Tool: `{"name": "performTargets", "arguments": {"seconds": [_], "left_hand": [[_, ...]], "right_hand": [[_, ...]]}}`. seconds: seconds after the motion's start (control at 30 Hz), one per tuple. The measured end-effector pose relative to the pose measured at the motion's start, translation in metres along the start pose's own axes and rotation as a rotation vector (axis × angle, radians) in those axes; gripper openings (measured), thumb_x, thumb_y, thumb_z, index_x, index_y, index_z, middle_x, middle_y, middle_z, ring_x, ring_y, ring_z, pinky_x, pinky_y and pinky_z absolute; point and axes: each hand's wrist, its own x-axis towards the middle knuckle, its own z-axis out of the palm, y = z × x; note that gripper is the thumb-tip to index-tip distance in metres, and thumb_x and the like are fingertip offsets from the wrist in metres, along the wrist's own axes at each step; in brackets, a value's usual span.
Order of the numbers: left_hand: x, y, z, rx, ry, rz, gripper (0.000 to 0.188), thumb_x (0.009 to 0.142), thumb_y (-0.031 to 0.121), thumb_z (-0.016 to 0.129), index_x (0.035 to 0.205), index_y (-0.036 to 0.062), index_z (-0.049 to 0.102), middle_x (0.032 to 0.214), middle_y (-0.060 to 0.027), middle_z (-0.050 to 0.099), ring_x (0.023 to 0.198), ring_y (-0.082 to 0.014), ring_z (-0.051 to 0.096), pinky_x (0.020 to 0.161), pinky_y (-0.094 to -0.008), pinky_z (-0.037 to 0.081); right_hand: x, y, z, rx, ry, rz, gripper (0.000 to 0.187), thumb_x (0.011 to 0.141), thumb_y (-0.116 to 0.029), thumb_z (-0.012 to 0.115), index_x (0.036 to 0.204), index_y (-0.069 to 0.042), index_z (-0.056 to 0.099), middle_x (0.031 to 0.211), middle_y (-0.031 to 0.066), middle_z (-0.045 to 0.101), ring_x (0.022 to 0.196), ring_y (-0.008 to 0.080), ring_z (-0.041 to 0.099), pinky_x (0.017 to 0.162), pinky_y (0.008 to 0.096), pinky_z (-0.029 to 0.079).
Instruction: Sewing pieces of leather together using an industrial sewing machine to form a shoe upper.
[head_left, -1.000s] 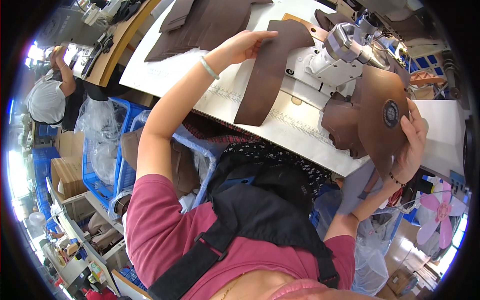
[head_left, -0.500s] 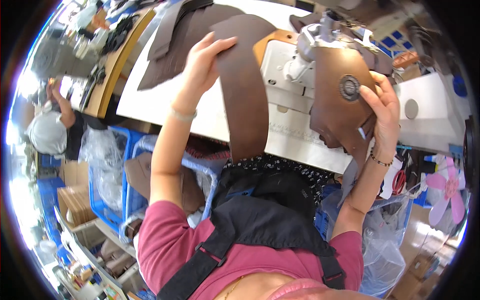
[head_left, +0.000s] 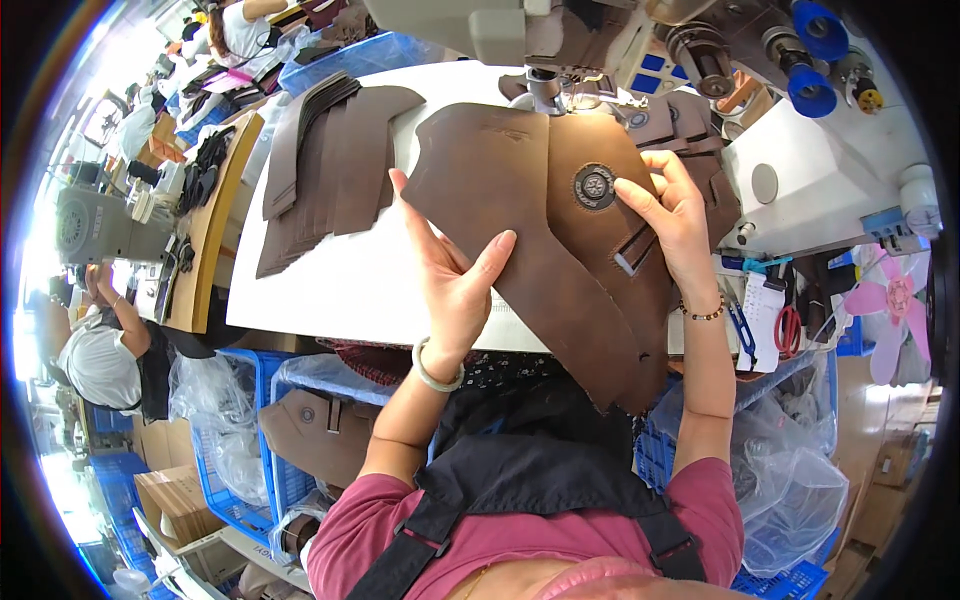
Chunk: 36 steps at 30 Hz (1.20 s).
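Note:
My left hand (head_left: 452, 290) grips a plain dark brown leather panel (head_left: 500, 185), thumb on top and the other fingers partly hidden beneath it. The panel's curved lower end hangs past the table's front edge. My right hand (head_left: 678, 215) holds the edge of a second brown leather piece (head_left: 575, 150) with a round embossed badge (head_left: 595, 186) and a small slotted cutout. Along its left side this piece is overlapped by the plain panel. Their upper ends lie together close to the sewing machine's needle area (head_left: 545, 92).
Stacked plain leather panels (head_left: 335, 175) lie at the table's left, and more badged pieces (head_left: 690, 125) at back right. Red-handled scissors (head_left: 788, 332) and a pink fan (head_left: 893, 300) are at right. Blue crates (head_left: 235, 500) stand below left. A co-worker (head_left: 105, 365) sits far left.
My left hand has brought the plain panel down and right, over the badged piece. The badged piece and my right hand have shifted left in view. The whole view has also shifted.

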Motion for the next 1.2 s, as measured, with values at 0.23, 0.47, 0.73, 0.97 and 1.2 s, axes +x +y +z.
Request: {"name": "performTargets", "arguments": {"seconds": [0.23,0.47,0.73,0.97,1.2], "left_hand": [[0.006,-0.018,0.008,0.162,0.184,0.068,0.092,0.086,-0.008,0.063,0.154,0.0057,0.002,0.127,-0.0131,0.056,0.074,-0.0027,0.055,0.054,-0.0157,0.042],[0.015,0.001,-0.014,0.954,-0.132,0.248,0.048,0.083,0.0,0.064,0.129,0.0092,0.062,0.069,-0.0014,0.044,0.059,-0.0098,0.042,0.052,-0.0263,0.036],[0.024,0.02,-0.041,1.621,-0.366,0.856,0.057,0.063,0.006,0.071,0.117,0.0224,0.072,0.073,-0.0018,0.033,0.073,-0.0188,0.042,0.071,-0.0323,0.039],[0.075,0.021,-0.024,1.069,-0.78,0.891,0.058,0.064,0.018,0.071,0.121,0.0074,0.06,0.126,-0.0135,0.053,0.124,-0.0375,0.048,0.11,-0.0561,0.035],[0.072,0.025,-0.014,1.334,-0.753,0.888,0.061,0.068,0.022,0.076,0.125,0.0055,0.061,0.128,-0.0161,0.052,0.124,-0.0372,0.05,0.106,-0.0517,0.041]], "right_hand": [[0.002,-0.001,0.003,0.009,-0.026,0.026,0.022,0.093,-0.013,0.064,0.109,-0.001,0.054,0.092,0.0065,0.069,0.086,0.0061,0.062,0.076,0.0194,0.047],[0.006,-0.004,-0.003,0.051,-0.072,0.023,0.018,0.093,-0.012,0.063,0.106,0.0,0.058,0.1,0.0047,0.066,0.093,0.0058,0.059,0.085,0.0209,0.046],[0.01,-0.008,-0.008,0.05,-0.053,0.102,0.018,0.092,-0.015,0.065,0.102,0.0,0.061,0.094,0.0006,0.064,0.086,0.0029,0.056,0.077,0.0188,0.045],[0.019,-0.007,-0.015,0.012,-0.003,0.104,0.028,0.091,-0.019,0.065,0.108,0.003,0.063,0.096,0.0028,0.067,0.085,0.0038,0.059,0.074,0.0196,0.047],[0.025,-0.012,-0.011,-0.005,-0.028,0.137,0.037,0.09,-0.019,0.066,0.117,0.006,0.06,0.104,0.0059,0.067,0.091,0.007,0.061,0.08,0.0214,0.049]]}}
